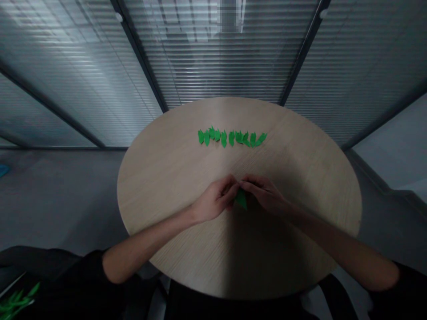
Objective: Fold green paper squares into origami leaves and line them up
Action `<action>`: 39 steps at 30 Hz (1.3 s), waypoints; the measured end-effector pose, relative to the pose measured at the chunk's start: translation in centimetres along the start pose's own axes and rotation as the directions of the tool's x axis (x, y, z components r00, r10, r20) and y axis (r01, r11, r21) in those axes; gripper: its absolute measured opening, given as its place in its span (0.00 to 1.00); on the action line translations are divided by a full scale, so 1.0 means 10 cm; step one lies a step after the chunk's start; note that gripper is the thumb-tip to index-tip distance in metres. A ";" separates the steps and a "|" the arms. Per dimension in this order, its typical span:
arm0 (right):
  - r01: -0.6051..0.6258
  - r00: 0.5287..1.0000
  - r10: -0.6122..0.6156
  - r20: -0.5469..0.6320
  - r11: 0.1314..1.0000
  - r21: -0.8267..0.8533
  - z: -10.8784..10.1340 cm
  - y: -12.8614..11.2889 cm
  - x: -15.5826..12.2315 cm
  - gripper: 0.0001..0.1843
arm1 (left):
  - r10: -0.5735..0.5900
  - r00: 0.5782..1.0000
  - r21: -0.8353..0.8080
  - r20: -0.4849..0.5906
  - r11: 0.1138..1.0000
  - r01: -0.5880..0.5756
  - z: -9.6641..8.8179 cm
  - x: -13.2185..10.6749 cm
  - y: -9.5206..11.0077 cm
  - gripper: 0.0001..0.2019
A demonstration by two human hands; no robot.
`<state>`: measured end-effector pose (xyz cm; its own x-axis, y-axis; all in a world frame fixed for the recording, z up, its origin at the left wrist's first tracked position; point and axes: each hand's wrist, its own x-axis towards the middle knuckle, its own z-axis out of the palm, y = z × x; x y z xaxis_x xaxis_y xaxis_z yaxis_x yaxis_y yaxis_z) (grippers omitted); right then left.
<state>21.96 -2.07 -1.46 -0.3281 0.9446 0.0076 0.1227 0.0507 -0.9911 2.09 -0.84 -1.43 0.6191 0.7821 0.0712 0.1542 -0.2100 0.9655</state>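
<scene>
Over the middle of the round table, my left hand (216, 197) and my right hand (265, 193) meet at the fingertips. Between them is a small green folded paper piece (241, 200), its pointed end hanging down toward me. Both hands are closed in a pinch at its upper edge, and the fingers hide that part. Farther back on the table lies a row of similar green folded pieces (224, 138), set side by side with pointed ends, some overlapping.
The wooden table (160, 178) has a rounded edge on all sides. Glass partitions with blinds (227, 66) stand right behind it. More green strips (18, 302) show at the lower left, beside my left arm. A blue object (3, 170) lies on the floor at far left.
</scene>
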 end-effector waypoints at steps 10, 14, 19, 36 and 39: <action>0.019 1.000 -0.019 -0.007 1.000 0.013 0.00 -0.03 0.01 0.23 | 0.006 1.000 0.174 -0.007 0.985 -0.005 -0.02 -0.02 0.08 0.22; 0.021 1.000 -0.021 -0.006 1.000 -0.019 -0.02 -0.05 0.01 0.24 | -0.001 1.000 0.138 0.022 0.990 -0.002 -0.02 -0.02 0.06 0.24; 0.029 0.999 -0.030 -0.014 0.999 -0.023 -0.01 -0.05 0.02 0.24 | 0.014 1.000 0.068 0.027 0.998 -0.016 -0.01 -0.01 0.04 0.23; 0.054 0.976 -0.041 0.213 0.997 -0.053 0.04 -0.02 -0.05 0.23 | -0.015 0.991 0.037 -0.131 0.999 0.020 -0.01 0.02 0.03 0.24; 0.066 0.970 -0.047 0.240 0.995 -0.070 0.04 0.01 -0.06 0.20 | -0.027 0.994 0.045 -0.107 0.998 0.032 -0.01 0.03 0.02 0.25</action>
<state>21.83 -2.74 -1.64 -0.5488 0.8357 0.0225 0.1658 0.1352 -0.9769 2.25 -0.60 -1.21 0.5291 0.8455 0.0716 0.2085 -0.2113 0.9549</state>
